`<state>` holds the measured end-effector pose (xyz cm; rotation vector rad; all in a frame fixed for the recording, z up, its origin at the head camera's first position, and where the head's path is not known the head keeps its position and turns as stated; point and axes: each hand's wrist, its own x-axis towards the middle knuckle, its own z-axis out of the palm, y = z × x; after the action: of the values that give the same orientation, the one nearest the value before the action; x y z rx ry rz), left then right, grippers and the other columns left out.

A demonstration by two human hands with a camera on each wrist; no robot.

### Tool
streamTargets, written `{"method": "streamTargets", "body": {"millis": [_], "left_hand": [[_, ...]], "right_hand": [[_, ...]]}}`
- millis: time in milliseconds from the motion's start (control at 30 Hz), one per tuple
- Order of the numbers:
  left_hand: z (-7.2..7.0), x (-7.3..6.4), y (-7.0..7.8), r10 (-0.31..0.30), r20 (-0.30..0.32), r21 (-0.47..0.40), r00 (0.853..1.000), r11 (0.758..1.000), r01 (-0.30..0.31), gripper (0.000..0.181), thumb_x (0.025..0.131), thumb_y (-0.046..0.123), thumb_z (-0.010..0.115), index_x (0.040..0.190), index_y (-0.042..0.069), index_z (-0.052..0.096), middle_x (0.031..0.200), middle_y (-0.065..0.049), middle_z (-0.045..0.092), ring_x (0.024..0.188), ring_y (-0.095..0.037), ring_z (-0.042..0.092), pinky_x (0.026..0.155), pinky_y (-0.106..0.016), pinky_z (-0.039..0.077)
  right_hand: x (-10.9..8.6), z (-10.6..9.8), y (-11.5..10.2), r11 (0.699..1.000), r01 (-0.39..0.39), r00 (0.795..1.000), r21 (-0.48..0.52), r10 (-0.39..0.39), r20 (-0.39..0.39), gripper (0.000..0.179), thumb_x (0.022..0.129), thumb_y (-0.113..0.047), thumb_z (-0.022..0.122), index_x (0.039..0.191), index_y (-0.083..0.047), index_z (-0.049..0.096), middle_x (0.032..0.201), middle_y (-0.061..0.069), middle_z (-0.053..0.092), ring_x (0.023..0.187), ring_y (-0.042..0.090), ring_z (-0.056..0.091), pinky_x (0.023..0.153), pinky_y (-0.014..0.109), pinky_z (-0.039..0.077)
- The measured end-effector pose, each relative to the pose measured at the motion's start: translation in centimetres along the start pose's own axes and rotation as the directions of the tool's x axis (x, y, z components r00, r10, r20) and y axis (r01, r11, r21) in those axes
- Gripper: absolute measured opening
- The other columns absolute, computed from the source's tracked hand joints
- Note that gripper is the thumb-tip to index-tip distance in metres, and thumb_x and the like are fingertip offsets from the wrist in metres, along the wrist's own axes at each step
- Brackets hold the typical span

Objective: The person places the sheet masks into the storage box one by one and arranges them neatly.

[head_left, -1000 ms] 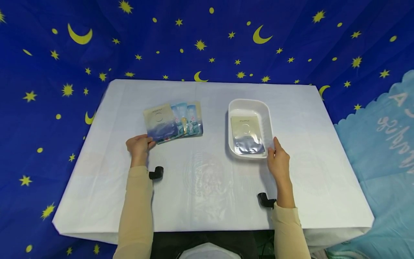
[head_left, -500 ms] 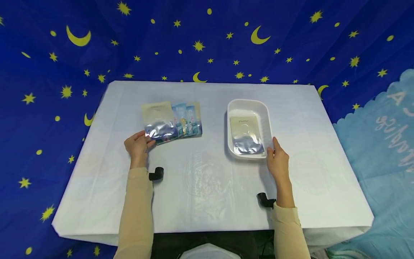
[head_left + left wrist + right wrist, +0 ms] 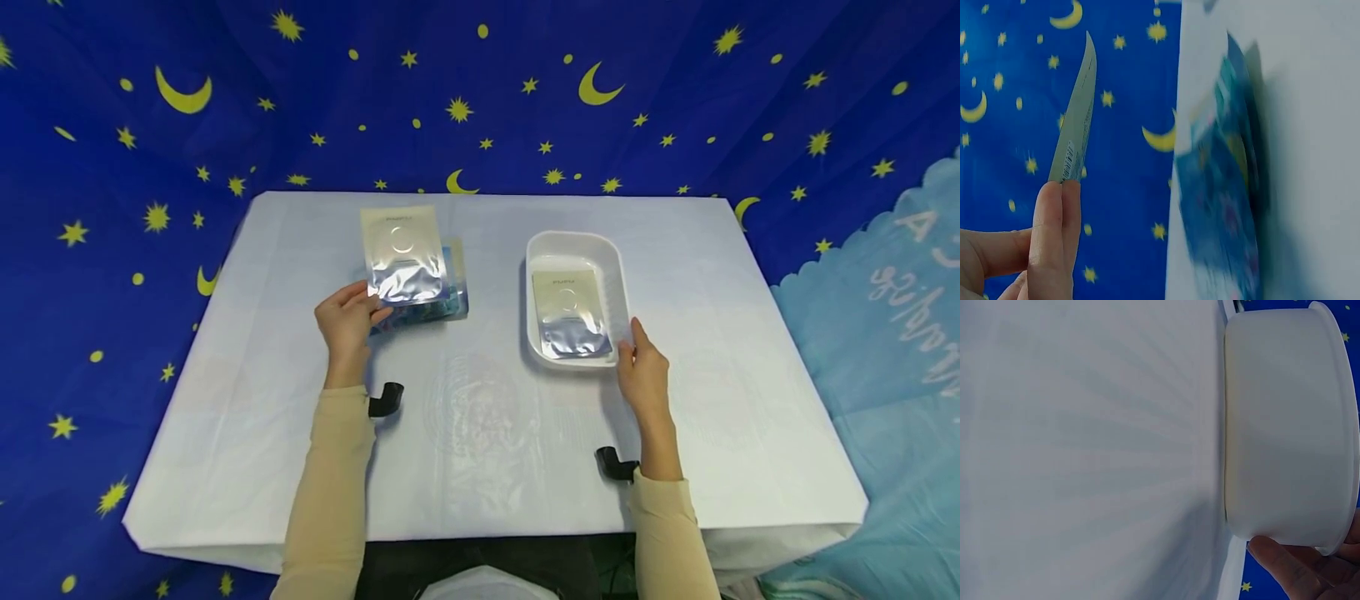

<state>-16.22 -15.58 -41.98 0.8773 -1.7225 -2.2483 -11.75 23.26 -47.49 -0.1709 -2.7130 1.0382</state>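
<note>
My left hand (image 3: 345, 321) pinches the lower left corner of a beige and silver face mask packet (image 3: 403, 250). In the left wrist view that packet (image 3: 1075, 119) appears nearly edge-on, raised above fingertips and thumb. Blue and beige packets (image 3: 459, 279) lie fanned on the table, partly covered by the held one in the head view. A white plastic tray (image 3: 617, 275) stands right of them, with a similar beige packet (image 3: 567, 308) lying flat inside. My right hand (image 3: 645, 371) holds the tray's near right corner, thumb at the rim and fingers along the outer wall (image 3: 1285, 425).
A white cloth covers the table (image 3: 480, 433). Black camera mounts (image 3: 387, 400) stick out from both wrists. A blue curtain (image 3: 510, 100) with yellow moons and stars hangs behind, and a light blue cloth (image 3: 892, 358) hangs at the right.
My left hand has lifted the top beige packet off the fanned packets and moved it away from me and to the right. My right hand and the tray have stayed in place.
</note>
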Motion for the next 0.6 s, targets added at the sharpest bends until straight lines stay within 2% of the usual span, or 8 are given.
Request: {"method": "streamTargets", "body": {"millis": [167,333,433,600], "left_hand": [[2.8,-1.3,-0.7,0.024,0.077,0.032,0.997,0.999,-0.027,0.036,0.086,-0.015,0.059,0.122,-0.011,0.061,0.098,-0.016,0.063,0.068,-0.010,0.063,0.062,-0.020,0.060],[5.5,-2.8,-1.9,0.029,0.155,0.060,0.988,0.997,-0.039,0.034,0.087,-0.013,0.059,0.121,-0.010,0.062,0.116,-0.025,0.064,0.072,-0.012,0.065,0.064,-0.021,0.061],[7.0,-3.6,-2.6,0.039,0.190,0.072,0.981,0.996,-0.053,0.034,0.088,-0.013,0.059,0.121,-0.011,0.061,0.120,-0.027,0.064,0.081,-0.021,0.069,0.064,-0.022,0.061],[9.4,-4.7,-4.0,0.058,0.232,0.095,0.971,0.992,-0.082,0.032,0.087,-0.014,0.060,0.119,-0.012,0.063,0.116,-0.029,0.066,0.095,-0.038,0.070,0.063,-0.023,0.061]], "right_hand": [[0.0,0.1,-0.1,1.000,-0.008,1.000,0.002,0.008,0.008,0.048,0.097,-0.005,0.050,0.141,0.010,0.042,0.119,0.040,0.058,0.102,0.052,0.060,0.090,0.061,0.048],[0.0,0.0,-0.1,1.000,-0.012,1.000,0.003,0.012,0.009,0.048,0.097,-0.005,0.050,0.142,0.010,0.042,0.123,0.039,0.056,0.108,0.052,0.059,0.094,0.061,0.047],[0.0,0.0,-0.1,1.000,-0.005,1.000,0.001,0.005,0.006,0.048,0.097,-0.005,0.050,0.141,0.011,0.042,0.123,0.039,0.056,0.108,0.052,0.059,0.094,0.061,0.047],[0.0,0.1,-0.1,1.000,0.008,1.000,-0.002,-0.008,-0.005,0.048,0.096,-0.004,0.050,0.141,0.011,0.042,0.118,0.040,0.058,0.099,0.051,0.061,0.089,0.061,0.048]]}}
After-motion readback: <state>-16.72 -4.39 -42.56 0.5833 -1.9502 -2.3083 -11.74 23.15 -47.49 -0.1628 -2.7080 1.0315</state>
